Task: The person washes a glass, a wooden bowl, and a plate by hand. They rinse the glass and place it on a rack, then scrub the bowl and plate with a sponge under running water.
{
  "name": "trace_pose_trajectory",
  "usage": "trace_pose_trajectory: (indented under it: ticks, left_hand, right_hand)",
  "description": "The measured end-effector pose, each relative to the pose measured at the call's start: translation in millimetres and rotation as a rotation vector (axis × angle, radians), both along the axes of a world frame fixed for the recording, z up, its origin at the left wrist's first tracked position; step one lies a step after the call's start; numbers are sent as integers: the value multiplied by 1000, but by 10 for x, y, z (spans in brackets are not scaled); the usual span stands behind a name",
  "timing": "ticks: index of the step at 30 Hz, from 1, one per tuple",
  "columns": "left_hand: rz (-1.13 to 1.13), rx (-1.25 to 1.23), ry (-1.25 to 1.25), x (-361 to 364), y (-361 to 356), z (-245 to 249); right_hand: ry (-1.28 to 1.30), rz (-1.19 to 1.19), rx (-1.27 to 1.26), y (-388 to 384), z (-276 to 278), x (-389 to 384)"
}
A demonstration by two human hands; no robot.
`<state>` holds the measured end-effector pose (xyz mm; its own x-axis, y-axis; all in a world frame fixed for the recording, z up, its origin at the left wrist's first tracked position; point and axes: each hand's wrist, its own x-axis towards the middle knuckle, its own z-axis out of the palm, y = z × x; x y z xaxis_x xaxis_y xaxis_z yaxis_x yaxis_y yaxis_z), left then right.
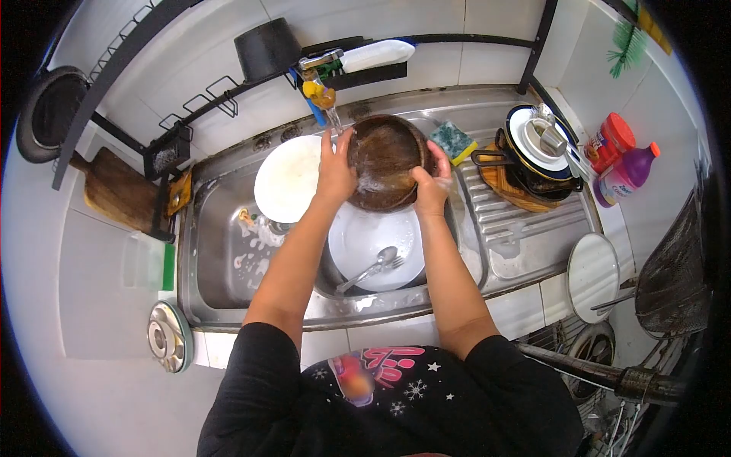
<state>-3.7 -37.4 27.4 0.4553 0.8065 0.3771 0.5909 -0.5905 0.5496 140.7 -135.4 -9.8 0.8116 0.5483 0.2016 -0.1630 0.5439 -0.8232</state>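
Between my hands is a round brown wooden bowl [384,156], its hollow side turned up toward me, over the right basin of the sink. My left hand [337,166] grips the bowl's left rim, close under the tap [320,93], from which water runs. My right hand [431,183] holds the opposite rim, thumb on the inner side and fingers behind. Below the bowl, a large white dish [364,240] sits in the right basin with a spoon [387,254] and a fork [392,265] in it. A white plate [288,179] leans beside my left hand.
A green-and-yellow sponge [454,143] lies on the sink's rear right edge. Stacked plates and pans [525,141] stand on the ribbed drainboard [518,232]. Red and purple containers [626,175] are at the far right. A black rack [472,38] spans the back wall.
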Motion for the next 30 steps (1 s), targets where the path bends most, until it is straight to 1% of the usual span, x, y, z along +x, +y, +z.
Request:
trace_pose_trajectory:
  ticks: [1, 4, 5, 8, 9, 12, 13, 15, 16, 17, 18, 19, 20, 21, 23, 24, 25, 28, 29, 30]
  left_hand:
    - [68, 12, 62, 14, -68, -12]
    - [-52, 335, 603, 157, -176, -190]
    - [-161, 390, 819, 215, -194, -239]
    - [-243, -2, 558, 331, -159, -255]
    - [-179, -26, 550, 371, -145, -208]
    - [-321, -42, 693, 499, -180, -94]
    - [-462, -51, 668, 488, -208, -83]
    - [-646, -132, 696, 412, -157, -98]
    - [-740, -173, 705, 359, -134, -65]
    - [-785, -164, 659, 270, -117, -31]
    - [-761, -266, 664, 194, -121, 27]
    - [-734, -368, 672, 117, -123, 86]
    - [-703, -470, 679, 56, -144, 136]
    - [-586, -436, 731, 1, -194, 172]
    - [-602, -95, 523, -160, -154, 35]
    - [-606, 74, 418, -223, -165, -21]
    - [-391, 275, 343, -241, -260, -113]
    - [-10, 178, -126, -187, -285, -341]
    - [30, -184, -365, -181, -264, -404]
    - [56, -675, -747, -121, -321, -336]
  right_hand:
    - [65, -14, 4, -2, -1, 16]
    - [-117, -85, -22, 32, -54, 33]
    - [-119, -88, -25, 34, -80, 14]
    - [40, 35, -6, 41, -91, -42]
    - [158, 89, 20, 22, -25, -85]
    - [262, 126, 38, 57, -59, -114]
    - [300, 124, 53, 56, -65, -124]
    - [371, 117, 81, 27, -73, -138]
    - [362, 100, 51, 18, -69, -130]
    - [350, 87, 22, 20, -62, -116]
    - [343, 76, -8, 20, -66, -115]
    - [308, 57, 14, 43, -101, -75]
    - [235, 13, 3, 60, -133, -29]
    - [160, -28, -10, 67, -153, 15]
    - [35, -114, -61, 82, -213, 78]
    - [79, -94, -31, 60, -173, 84]
    - [123, -78, -1, 34, -130, 102]
    - [303, 23, 107, -42, -21, 135]
    - [357, 59, 134, -44, -46, 144]
    - [411, 95, 161, -39, -81, 149]
